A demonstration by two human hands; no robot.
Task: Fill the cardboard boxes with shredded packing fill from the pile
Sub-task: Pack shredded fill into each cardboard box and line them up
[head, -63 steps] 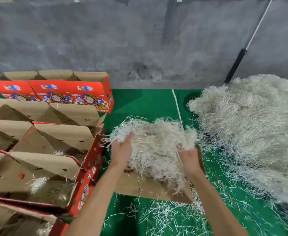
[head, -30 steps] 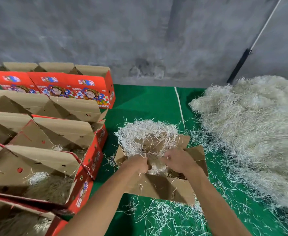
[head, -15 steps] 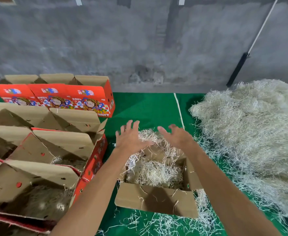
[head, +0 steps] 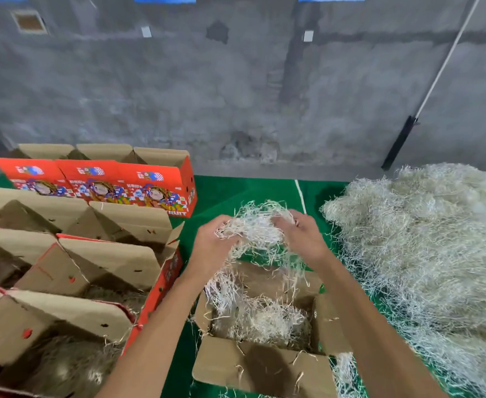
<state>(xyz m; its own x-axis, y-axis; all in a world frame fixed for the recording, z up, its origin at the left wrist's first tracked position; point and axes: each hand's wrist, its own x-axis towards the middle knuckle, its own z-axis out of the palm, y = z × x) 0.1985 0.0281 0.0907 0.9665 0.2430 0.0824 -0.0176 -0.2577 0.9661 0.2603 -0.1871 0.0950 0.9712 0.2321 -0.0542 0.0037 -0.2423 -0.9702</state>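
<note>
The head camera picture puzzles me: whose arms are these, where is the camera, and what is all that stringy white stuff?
No machine here: a person wears a camera on the head, so you look down along their own two bare arms. The left hand and right hand together hold a clump of shredded packing fill above an open cardboard box, which already has some fill inside. The clump trails strands down towards it. On the right lies the big pile the fill comes from, spread over a green mat. On the left stand rows of red printed boxes with their flaps open, some showing fill inside.
</note>
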